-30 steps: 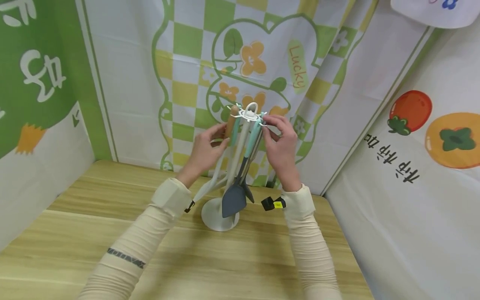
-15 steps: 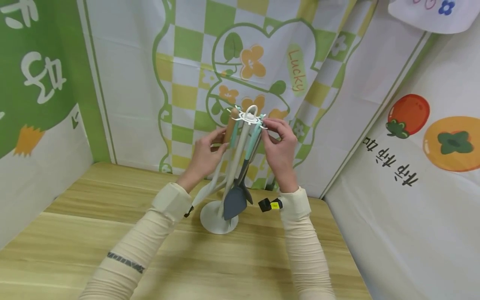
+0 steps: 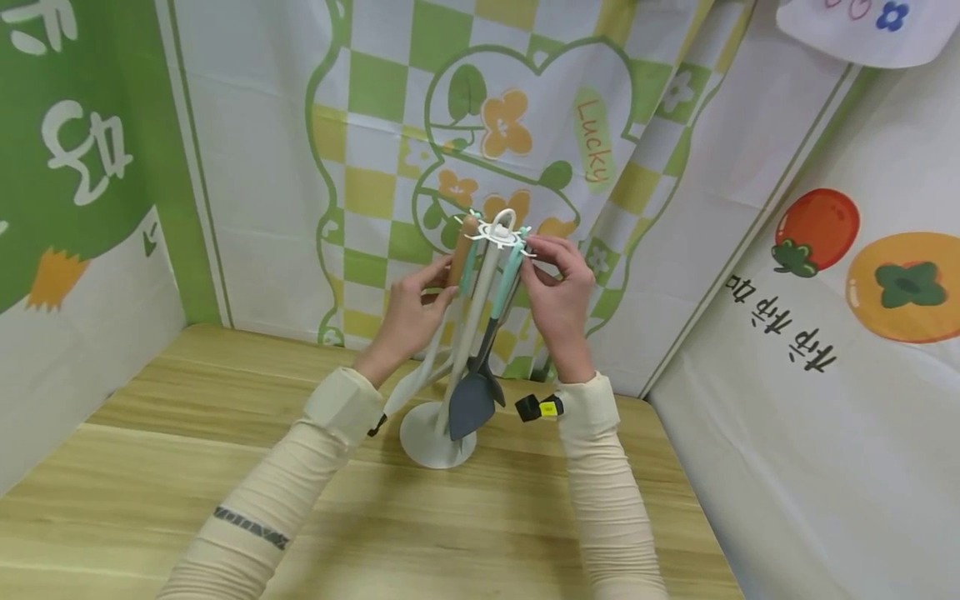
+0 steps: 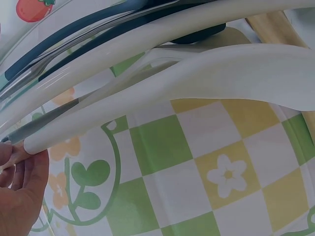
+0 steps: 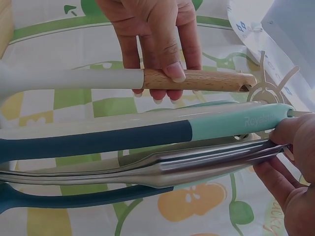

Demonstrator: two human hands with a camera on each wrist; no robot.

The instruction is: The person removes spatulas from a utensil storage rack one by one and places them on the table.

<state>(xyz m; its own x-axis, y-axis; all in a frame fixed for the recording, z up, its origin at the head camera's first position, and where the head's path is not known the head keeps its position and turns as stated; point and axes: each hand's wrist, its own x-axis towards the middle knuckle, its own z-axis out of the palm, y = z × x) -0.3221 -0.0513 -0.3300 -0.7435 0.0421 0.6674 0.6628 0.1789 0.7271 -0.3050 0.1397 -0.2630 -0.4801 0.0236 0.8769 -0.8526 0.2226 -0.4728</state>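
Note:
A white utensil rack (image 3: 438, 454) stands on the wooden table, with a ring of hooks (image 3: 501, 233) on top. My left hand (image 3: 412, 312) holds the wooden handle (image 5: 211, 80) of a white utensil (image 4: 236, 73) beside the ring. Its thumb lies on the wood, fingers behind. On the other side my right hand (image 3: 561, 292) pinches the top end of a steel-handled utensil (image 5: 206, 164) close to the hooks; its head is hidden. Between the hands hangs a dark spatula (image 3: 471, 404) with a mint handle (image 3: 508, 275). Another dark utensil (image 3: 491, 385) hangs behind it.
The wooden table (image 3: 360, 533) carries the rack near its back edge. Behind hangs a checked cloth (image 3: 375, 150), with white side walls (image 3: 810, 450) at left and right. A white printed item (image 3: 866, 33) juts in at the upper right.
The view has tilted slightly, so the rack appears a little lower. Both hands keep their holds, and the right fingers shift only slightly at the hooks. The dark spatula swings a little right.

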